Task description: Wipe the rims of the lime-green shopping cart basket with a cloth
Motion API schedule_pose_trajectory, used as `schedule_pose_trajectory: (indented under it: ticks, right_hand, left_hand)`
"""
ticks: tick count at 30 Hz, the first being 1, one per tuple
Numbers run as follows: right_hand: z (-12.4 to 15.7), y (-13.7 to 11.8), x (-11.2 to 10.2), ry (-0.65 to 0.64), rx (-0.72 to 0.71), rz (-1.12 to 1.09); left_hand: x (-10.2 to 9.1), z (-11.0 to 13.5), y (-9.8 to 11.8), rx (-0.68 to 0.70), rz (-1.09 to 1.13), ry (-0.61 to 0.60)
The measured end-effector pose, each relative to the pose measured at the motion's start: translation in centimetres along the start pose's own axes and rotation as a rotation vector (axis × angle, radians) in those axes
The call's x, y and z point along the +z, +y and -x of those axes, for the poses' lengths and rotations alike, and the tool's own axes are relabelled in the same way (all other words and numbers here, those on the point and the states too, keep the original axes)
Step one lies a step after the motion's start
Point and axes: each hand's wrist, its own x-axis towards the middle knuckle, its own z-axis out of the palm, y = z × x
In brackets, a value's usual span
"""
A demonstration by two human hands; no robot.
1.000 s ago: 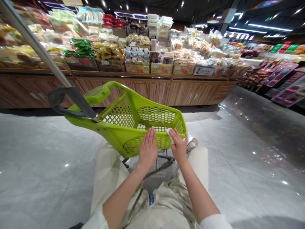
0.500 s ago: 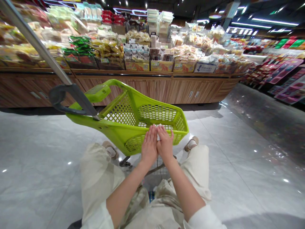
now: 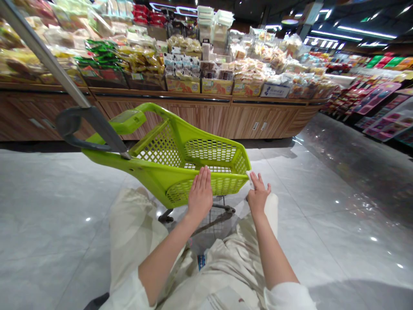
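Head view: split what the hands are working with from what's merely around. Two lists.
In use: left hand, flat against the lime-green plastic shopping cart basket; right hand, at the basket's rim beside a white tissue.
Just around: packaged snacks on the wooden display counter; polished tile floor.

My left hand [image 3: 200,193] lies flat and open, fingers together and pointing forward. My right hand [image 3: 258,193] sits well apart from it, farther right, with its fingers loosely spread and bent slightly. My left forearm [image 3: 164,262] and right forearm [image 3: 274,254] both angle forward and inward.
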Motion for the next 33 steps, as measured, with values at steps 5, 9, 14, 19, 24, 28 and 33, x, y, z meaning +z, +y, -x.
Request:
schedule_pose_trajectory:
  ticks: [5,9,14,19,24,28,33]
  right_hand:
    - [0.7,-7.3,2.2,-0.04,-0.081,-0.054]
    - [1.6,-12.9,3.3,-0.166,-0.293,-0.126]
    - [1.3,-10.3,1.7,-0.216,-0.396,-0.088]
    - [0.0,-1.8,-0.1,-0.068,-0.161,-0.012]
    - [0.5,-2.3,0.4,0.016,0.003,-0.026]
    - [1.9,-8.7,2.2,-0.078,-0.202,-0.094]
    - [2.8,-12.6,2.7,-0.185,-0.324,-0.127]
  left_hand:
    - [0.0,-0.2,0.4,-0.008,0.018,0.017]
    - [0.0,-0.3,0.4,-0.014,-0.004,0.023]
    - [0.4,-0.2,0.2,-0.016,-0.016,0.046]
    - [0.4,-0.3,0.5,-0.008,-0.01,0.048]
    - [0.2,-0.4,1.0,-0.026,-0.003,0.032]
    - [0.1,-0.3,1.0,-0.022,-0.025,0.028]
    - [0.0,-0.2,0.8,-0.034,-0.018,0.02]
